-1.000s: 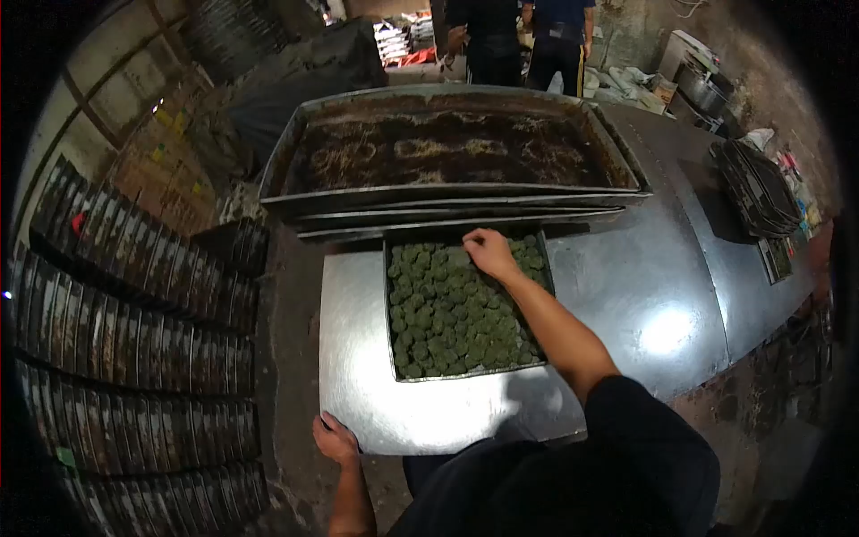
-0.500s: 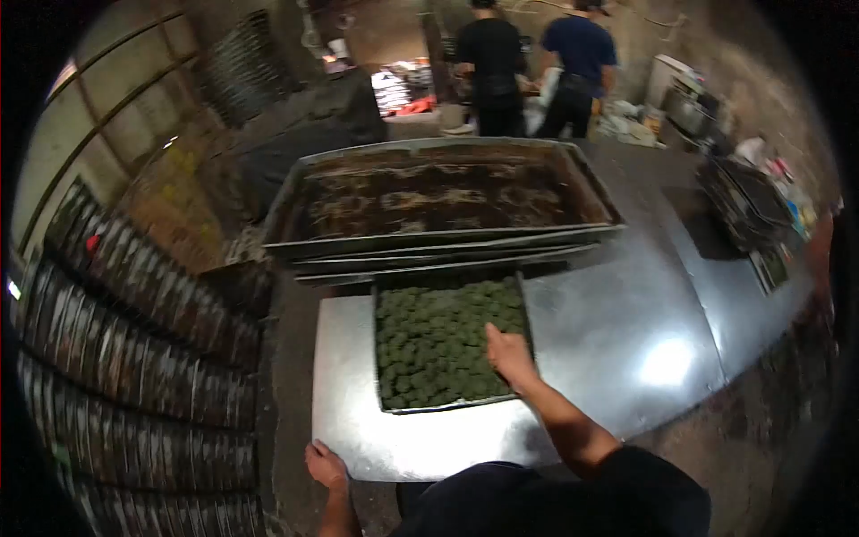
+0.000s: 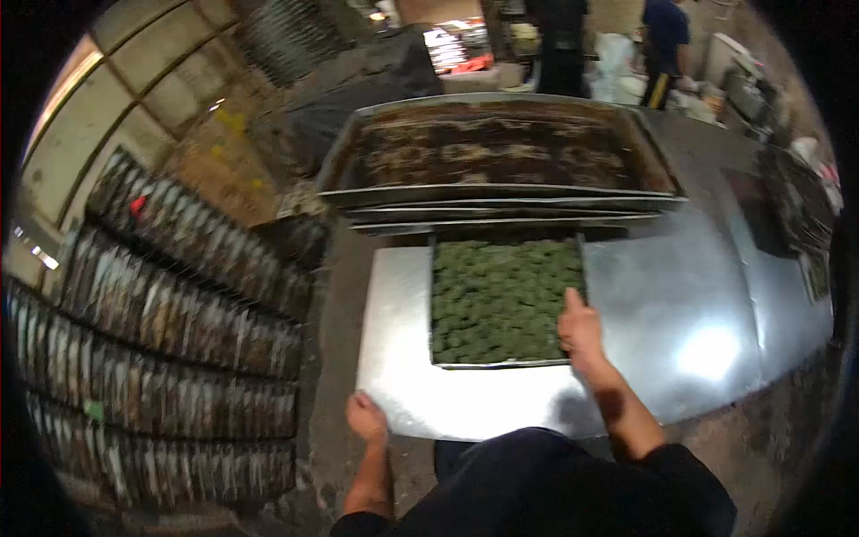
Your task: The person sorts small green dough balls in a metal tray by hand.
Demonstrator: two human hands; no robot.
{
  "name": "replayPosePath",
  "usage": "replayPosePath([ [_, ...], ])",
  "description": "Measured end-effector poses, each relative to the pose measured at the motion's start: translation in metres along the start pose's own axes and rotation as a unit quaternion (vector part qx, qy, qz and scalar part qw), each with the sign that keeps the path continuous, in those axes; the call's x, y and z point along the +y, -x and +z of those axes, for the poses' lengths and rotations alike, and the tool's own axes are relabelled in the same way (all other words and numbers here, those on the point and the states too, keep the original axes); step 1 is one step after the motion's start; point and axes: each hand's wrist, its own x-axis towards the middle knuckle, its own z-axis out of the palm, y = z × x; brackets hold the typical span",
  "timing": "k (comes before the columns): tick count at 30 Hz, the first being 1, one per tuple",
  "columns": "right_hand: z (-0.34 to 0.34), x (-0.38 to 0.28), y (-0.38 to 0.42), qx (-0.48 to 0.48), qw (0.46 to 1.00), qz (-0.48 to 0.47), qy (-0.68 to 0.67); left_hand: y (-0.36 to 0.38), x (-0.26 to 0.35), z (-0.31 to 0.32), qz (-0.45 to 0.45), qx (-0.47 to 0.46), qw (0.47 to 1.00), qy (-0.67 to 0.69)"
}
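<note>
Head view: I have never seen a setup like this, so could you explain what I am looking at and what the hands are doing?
There is no machine here. A person wears one camera on the head, looking forward and down, so their own arms enter from the bottom.

In front is a metal tabletop. On it lies a shallow tray filled with rough green lumps, and just beyond stands a stack of larger, stained trays.

The left hand is at the tabletop's near left corner. The right hand is at the tray's right side, a finger reaching towards the lumps. I see nothing held in either, though the right palm is hidden.

Two other people stand in the background.
</note>
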Motion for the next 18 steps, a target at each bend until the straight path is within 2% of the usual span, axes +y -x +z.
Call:
replayPosePath([
  [1, -0.001, 0.001, 0.002, -0.029, 0.999, -0.035, 0.004, 0.002, 0.0, 0.0, 0.022, 0.005, 1.0, -0.01],
  [2, -0.001, -0.003, 0.005, -0.045, 0.998, -0.032, -0.013, 0.003, -0.001, 0.001, 0.028, -0.009, 1.0, -0.004],
  [4, -0.007, -0.007, 0.0, -0.099, 0.995, -0.017, -0.016, 0.002, -0.002, 0.001, 0.025, 0.043, 0.998, -0.026],
  [7, 0.009, -0.019, 0.015, -0.102, 0.992, -0.069, -0.036, 0.004, -0.002, 0.001, 0.034, 0.034, 0.999, -0.007],
  [8, -0.006, -0.014, 0.008, -0.153, 0.987, -0.019, -0.043, 0.003, -0.004, 0.0, 0.037, 0.032, 0.999, -0.008],
  [9, -0.011, -0.006, -0.002, -0.151, 0.987, -0.02, -0.046, 0.002, -0.007, 0.001, 0.04, 0.026, 0.999, -0.015],
  [11, -0.017, 0.01, -0.016, -0.109, 0.968, 0.093, -0.207, 0.0, -0.01, 0.003, 0.048, 0.017, 0.998, -0.023],
  [13, -0.009, -0.002, -0.004, -0.087, 0.967, 0.104, -0.217, 0.001, -0.009, 0.003, 0.032, 0.024, 0.999, -0.027],
  [15, -0.011, -0.002, -0.001, -0.122, 0.986, 0.036, -0.104, 0.001, -0.006, 0.002, 0.025, 0.017, 0.999, -0.028],
  [16, 0.005, -0.012, 0.012, -0.062, 0.994, -0.025, -0.088, 0.002, -0.005, 0.001, 0.016, 0.01, 0.999, -0.029],
  [18, 0.004, -0.012, 0.011, -0.065, 0.994, -0.051, -0.069, 0.002, -0.003, 0.0, 0.014, 0.01, 0.999, -0.029],
])
